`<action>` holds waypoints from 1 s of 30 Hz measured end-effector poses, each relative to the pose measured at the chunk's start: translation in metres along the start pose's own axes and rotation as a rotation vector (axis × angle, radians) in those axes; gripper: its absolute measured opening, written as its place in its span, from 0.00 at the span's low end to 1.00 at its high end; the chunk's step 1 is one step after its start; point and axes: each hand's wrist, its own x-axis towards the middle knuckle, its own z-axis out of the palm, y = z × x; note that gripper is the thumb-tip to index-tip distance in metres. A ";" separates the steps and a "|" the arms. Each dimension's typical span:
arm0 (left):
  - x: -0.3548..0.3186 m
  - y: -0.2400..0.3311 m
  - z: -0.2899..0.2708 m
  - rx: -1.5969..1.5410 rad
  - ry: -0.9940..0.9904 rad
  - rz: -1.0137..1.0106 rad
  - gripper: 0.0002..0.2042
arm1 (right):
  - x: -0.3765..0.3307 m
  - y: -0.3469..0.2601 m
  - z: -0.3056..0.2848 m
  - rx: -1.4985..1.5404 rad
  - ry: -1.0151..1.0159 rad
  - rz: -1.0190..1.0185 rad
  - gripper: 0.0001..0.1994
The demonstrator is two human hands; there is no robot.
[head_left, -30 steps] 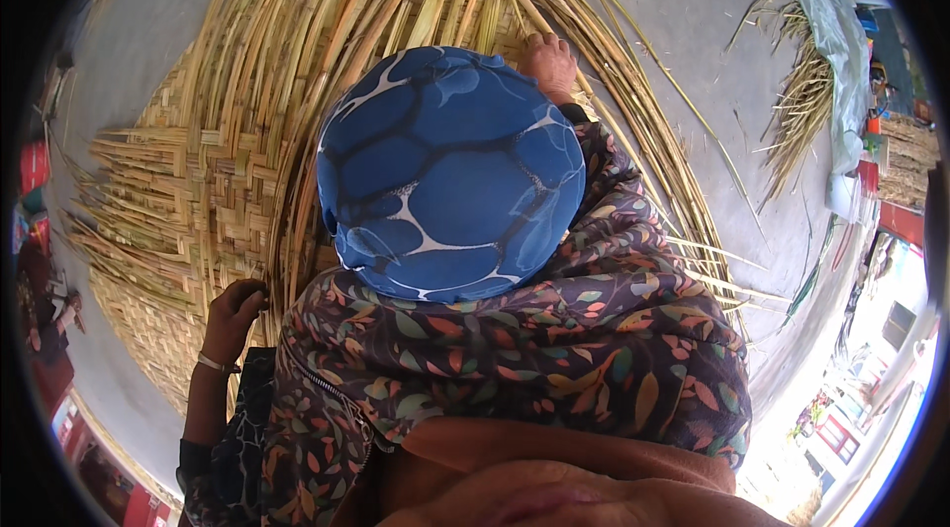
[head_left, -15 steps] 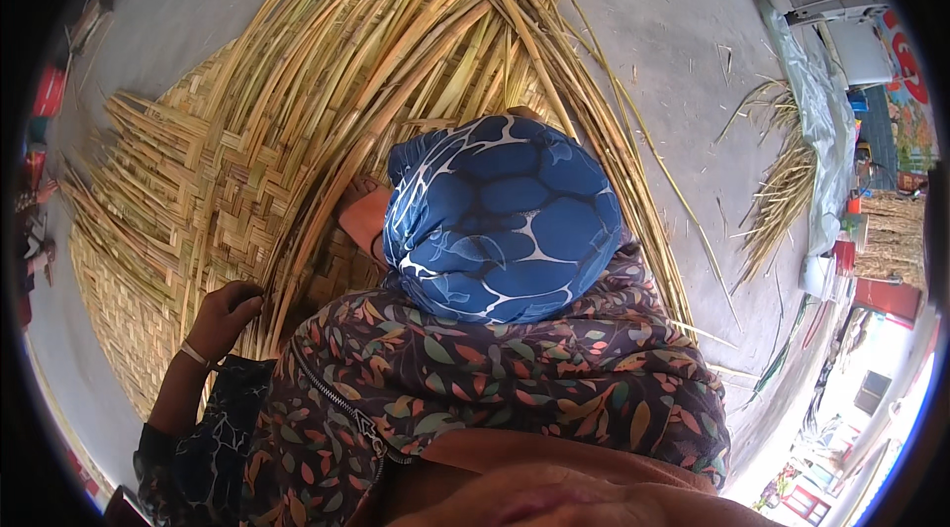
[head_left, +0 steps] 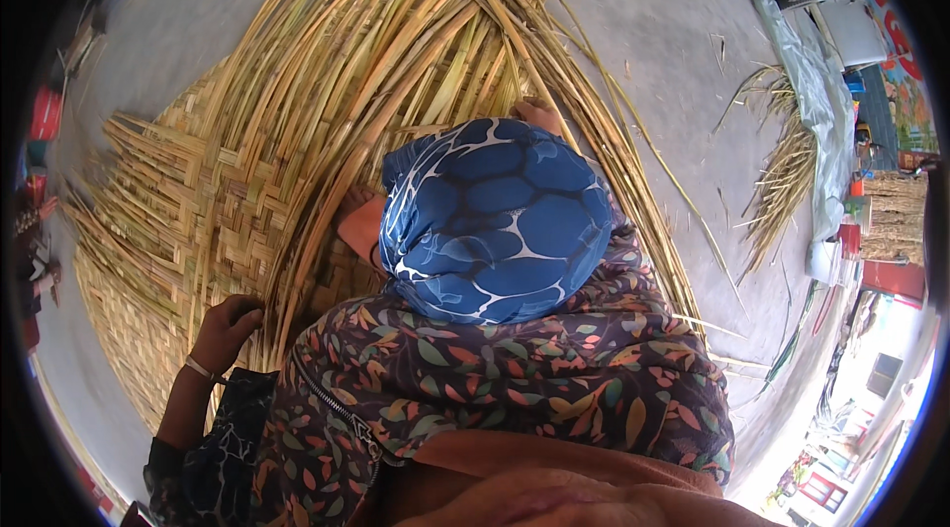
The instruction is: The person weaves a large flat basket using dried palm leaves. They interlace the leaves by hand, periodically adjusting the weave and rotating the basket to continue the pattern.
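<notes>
A half-woven mat (head_left: 237,191) of flat, yellow-brown cane or reed strips lies on the floor before me. Loose strips (head_left: 396,42) fan out from its weave, and a long bundle of them (head_left: 584,111) slants down the right side. My left hand (head_left: 230,329), a pale band at its wrist, rests at the mat's near edge with fingers curled; what they grip is hidden. Past my knee in blue patterned cloth (head_left: 505,220), the curled fingers of my right hand (head_left: 536,115) show among the strips. The knee covers the rest of that hand. Bare skin (head_left: 364,225), perhaps my foot, shows beside the knee.
Grey concrete floor (head_left: 663,22) surrounds the mat. A heap of loose strips (head_left: 777,171) lies at the right, beside crumpled plastic sheeting (head_left: 826,111) and a white bucket (head_left: 823,260). Another person's hands (head_left: 45,210) show small at the left rim.
My right hand has come out further from behind the knee, among the strips. My left hand stays at the mat's edge, slightly lower in view.
</notes>
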 end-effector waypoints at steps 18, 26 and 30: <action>-0.003 0.010 0.000 0.057 0.068 -0.072 0.14 | -0.102 -0.064 0.126 -0.042 -0.633 -0.308 0.09; 0.005 0.077 -0.003 0.718 0.720 0.603 0.26 | -0.117 -0.136 0.262 -0.043 -1.376 -0.585 0.10; -0.002 0.102 -0.014 1.087 0.870 0.836 0.32 | -0.124 -0.139 0.299 0.009 -1.727 -0.555 0.11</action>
